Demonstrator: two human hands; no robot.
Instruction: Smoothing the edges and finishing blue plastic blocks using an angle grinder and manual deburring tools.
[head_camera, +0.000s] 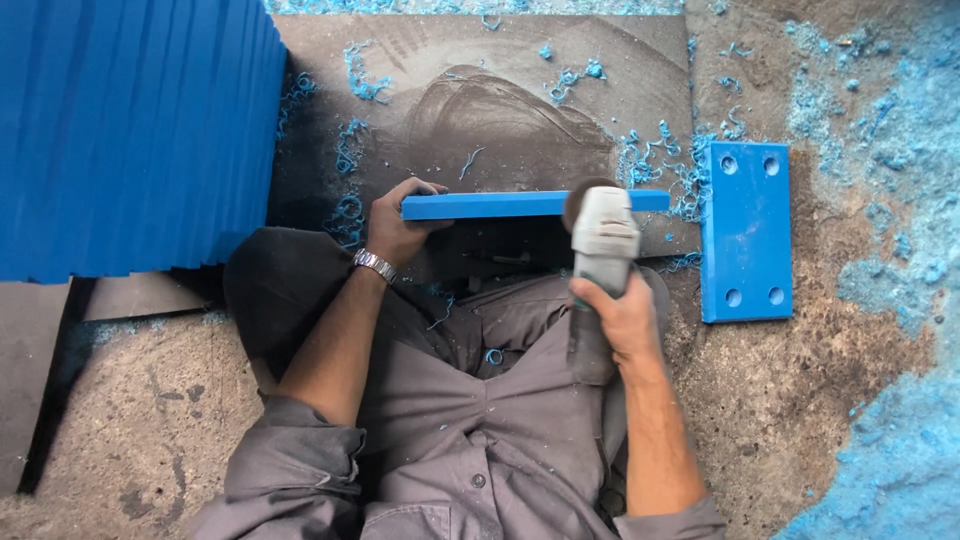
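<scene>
A tall stack of blue plates (130, 130) fills the far left, beside a dark scuffed slab (500, 100) strewn with curly blue shavings (350, 150). One flat four-holed blue plate (746, 232) lies right. Another blue plate (500, 205) stands on edge, left hand (395, 220) gripping its left end. The right hand (620, 315) wraps tightly around a grey grinder (600, 250), its disc touching the plate.

blue plate (520, 204), grey grinder (603, 240)
</scene>
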